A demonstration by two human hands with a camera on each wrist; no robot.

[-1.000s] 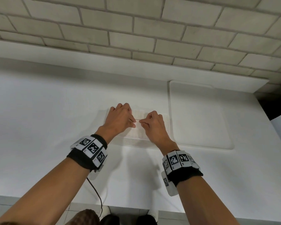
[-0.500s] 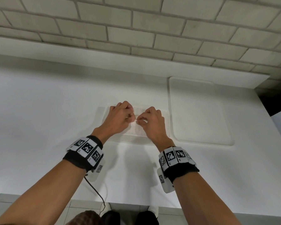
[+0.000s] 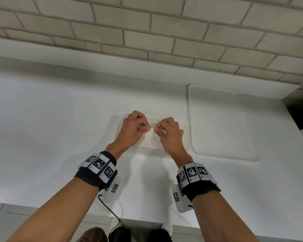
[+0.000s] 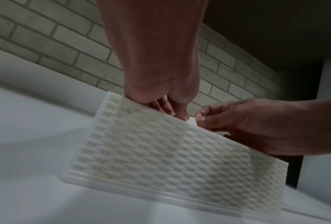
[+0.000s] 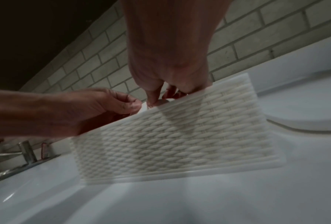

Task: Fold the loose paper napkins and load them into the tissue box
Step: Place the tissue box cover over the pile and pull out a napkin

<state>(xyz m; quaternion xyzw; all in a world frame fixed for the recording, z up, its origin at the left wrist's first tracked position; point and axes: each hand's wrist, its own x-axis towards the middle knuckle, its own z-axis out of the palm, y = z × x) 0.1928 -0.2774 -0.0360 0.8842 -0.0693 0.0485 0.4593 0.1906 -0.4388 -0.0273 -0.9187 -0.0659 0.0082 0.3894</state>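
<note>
Black wristbands [image 3: 93,179] with square-coded white tags, white wrist cameras [image 3: 179,198], black cable [image 3: 108,209]

left hand [image 3: 132,130] + right hand [image 3: 168,132]: curled, pinching atop woven tissue box [image 3: 183,137] | white counter [image 3: 51,128]

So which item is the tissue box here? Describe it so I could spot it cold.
On the white counter under the brick wall, both hands meet over the tissue box. It is the woven-textured white rectangle; the tray on its right is smooth.

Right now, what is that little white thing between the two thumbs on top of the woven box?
A small strip of white paper napkin, pinched by left hand and right hand above the tissue box. The left wrist view shows it best.
</note>
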